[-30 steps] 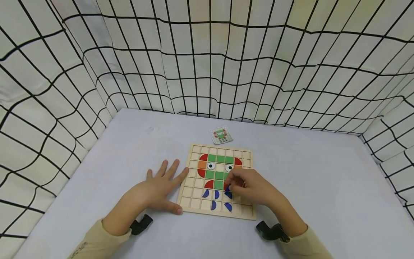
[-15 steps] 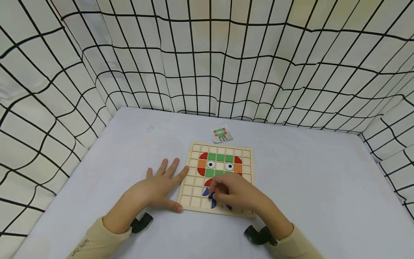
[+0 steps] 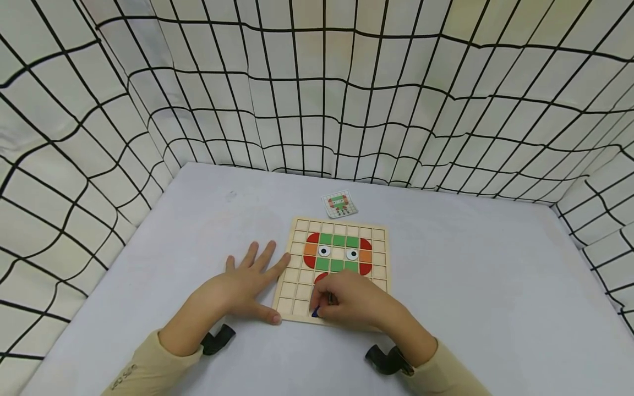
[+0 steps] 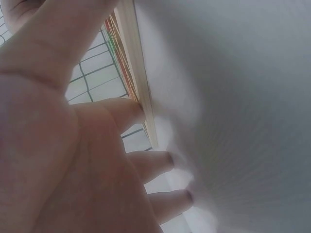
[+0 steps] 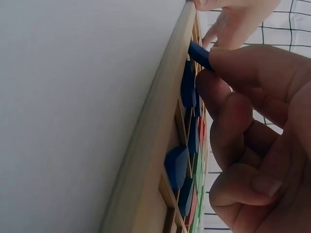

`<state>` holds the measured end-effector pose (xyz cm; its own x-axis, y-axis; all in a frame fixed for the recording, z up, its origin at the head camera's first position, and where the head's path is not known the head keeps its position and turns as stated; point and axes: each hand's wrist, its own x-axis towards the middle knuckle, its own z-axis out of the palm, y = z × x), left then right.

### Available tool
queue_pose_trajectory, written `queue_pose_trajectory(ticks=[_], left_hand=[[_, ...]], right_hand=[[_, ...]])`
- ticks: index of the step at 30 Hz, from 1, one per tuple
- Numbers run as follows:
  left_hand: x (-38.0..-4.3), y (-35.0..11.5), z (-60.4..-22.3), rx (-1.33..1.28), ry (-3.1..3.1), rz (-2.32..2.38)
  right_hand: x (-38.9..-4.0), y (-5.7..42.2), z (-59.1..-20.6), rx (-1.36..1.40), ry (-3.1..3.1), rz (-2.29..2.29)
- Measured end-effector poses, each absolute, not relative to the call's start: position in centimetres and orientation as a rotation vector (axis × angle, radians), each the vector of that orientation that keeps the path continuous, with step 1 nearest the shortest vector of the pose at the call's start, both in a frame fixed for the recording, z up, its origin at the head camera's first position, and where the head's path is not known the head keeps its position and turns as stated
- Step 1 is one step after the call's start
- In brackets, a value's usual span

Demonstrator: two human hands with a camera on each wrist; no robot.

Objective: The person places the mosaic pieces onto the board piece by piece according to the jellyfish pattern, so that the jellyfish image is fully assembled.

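A square wooden grid board (image 3: 378, 258) lies on the table with red, orange and green pieces and two eye pieces (image 3: 352, 254) set in its cells. My right hand (image 3: 351, 300) is over the board's near part and pinches a blue half-round piece (image 5: 199, 56) between thumb and index finger, tilted at the near edge. Other blue pieces (image 5: 177, 167) sit in cells below that hand in the right wrist view; the head view hides them. My left hand (image 3: 235, 289) lies with fingers spread, thumb and index fingertips touching the board's left edge.
Behind the board lies a small picture card (image 3: 339, 204) showing a similar face pattern. White cloth covers the table (image 3: 470, 275). White sheeting with black grid lines (image 3: 337, 99) rises at the back and both sides. A black device (image 3: 386, 360) sits at each wrist.
My right hand has moved left and nearer over the board with a blue half-round piece, uncovering the board's right side. My left hand stays at the left edge.
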<state>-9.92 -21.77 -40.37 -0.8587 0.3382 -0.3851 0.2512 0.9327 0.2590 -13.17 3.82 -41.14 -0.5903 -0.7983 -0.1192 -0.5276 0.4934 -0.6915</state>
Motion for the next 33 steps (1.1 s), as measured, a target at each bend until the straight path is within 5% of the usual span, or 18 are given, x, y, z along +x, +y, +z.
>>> queue_pose_trajectory(ticks=[17, 33], left_hand=[[-10.0, -21.5, -40.2, 0.449, 2.655, 0.258], [-10.3, -21.4, -40.3, 0.399, 2.657, 0.251]], right_hand=[[-13.3, 3.8, -41.1, -1.098, 2.383, -0.759], [-16.1, 9.5, -39.8, -0.917, 2.523, -0.94]])
